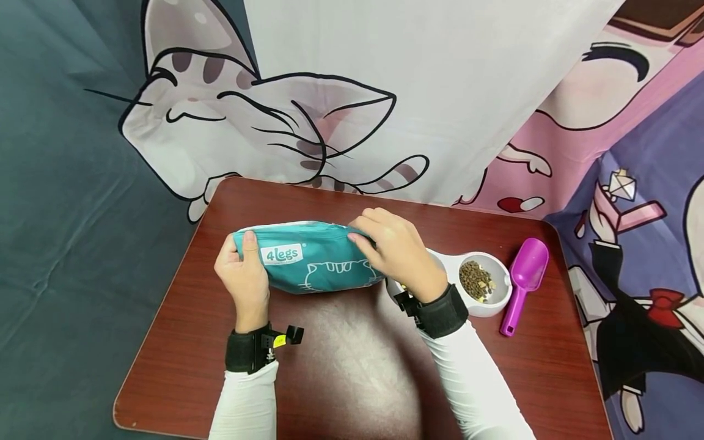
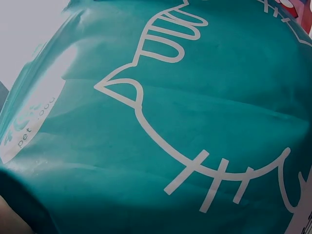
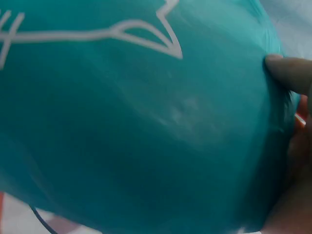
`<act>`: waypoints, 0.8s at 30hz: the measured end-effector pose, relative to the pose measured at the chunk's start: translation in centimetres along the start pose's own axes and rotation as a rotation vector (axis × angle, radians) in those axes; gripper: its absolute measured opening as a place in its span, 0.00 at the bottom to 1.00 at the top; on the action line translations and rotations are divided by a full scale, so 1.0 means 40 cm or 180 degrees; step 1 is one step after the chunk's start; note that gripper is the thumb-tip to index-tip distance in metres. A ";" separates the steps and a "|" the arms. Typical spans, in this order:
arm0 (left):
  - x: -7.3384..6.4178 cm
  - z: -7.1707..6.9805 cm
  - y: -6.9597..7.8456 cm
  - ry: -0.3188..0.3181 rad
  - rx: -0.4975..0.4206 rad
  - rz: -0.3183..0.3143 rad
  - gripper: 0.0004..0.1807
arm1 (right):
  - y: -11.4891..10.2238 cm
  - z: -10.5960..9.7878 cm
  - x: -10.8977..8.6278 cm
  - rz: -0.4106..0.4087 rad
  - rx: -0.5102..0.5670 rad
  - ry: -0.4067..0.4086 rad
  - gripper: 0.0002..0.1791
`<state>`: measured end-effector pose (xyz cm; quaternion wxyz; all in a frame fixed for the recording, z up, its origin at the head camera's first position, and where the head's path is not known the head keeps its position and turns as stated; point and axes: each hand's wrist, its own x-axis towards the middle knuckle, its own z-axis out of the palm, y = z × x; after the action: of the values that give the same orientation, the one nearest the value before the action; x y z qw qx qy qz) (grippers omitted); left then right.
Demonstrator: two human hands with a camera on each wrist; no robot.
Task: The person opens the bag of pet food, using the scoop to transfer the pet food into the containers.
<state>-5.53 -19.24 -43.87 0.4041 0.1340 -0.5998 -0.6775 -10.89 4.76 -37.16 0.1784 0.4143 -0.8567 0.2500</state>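
Note:
A teal pet food bag [image 1: 324, 256], printed with a "4Legs" label and a white cat outline, is held up over the table between both hands. My left hand [image 1: 244, 272] grips its left end, thumb on the front and fingers behind. At the upper right corner my right hand [image 1: 393, 244] pinches the bag's edge between thumb and fingers. The teal bag [image 2: 161, 112] fills most of the left wrist view. In the right wrist view the thumb [image 3: 287, 73] presses the edge of the bag [image 3: 146, 136].
A white double bowl [image 1: 497, 305] stands right of the bag, brown kibble [image 1: 476, 280] in its right cup; its left cup is partly hidden by my right wrist. Beside it lies a purple scoop [image 1: 527, 275]. The brown table [image 1: 181, 360] meets a printed cat cloth [image 1: 440, 73] behind.

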 end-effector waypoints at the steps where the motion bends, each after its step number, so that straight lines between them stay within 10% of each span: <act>1: 0.000 0.000 -0.002 -0.0008 0.0020 0.0021 0.16 | 0.002 0.002 0.000 -0.0012 0.0024 0.0037 0.07; 9: -0.007 -0.002 0.039 -0.0290 0.0178 0.0167 0.12 | 0.012 0.012 0.001 0.0027 0.0034 0.0223 0.07; 19: 0.013 0.014 0.101 -0.1108 0.1871 0.1991 0.17 | 0.009 0.007 0.006 0.0053 -0.0164 0.0207 0.06; 24: 0.031 0.021 0.087 -0.1392 0.2112 0.2096 0.13 | 0.014 0.004 0.010 -0.0060 -0.0127 0.0085 0.07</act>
<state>-5.52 -19.37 -40.11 0.3969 -0.0857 -0.8633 -0.2998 -11.59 4.72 -37.25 0.2004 0.4154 -0.8552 0.2366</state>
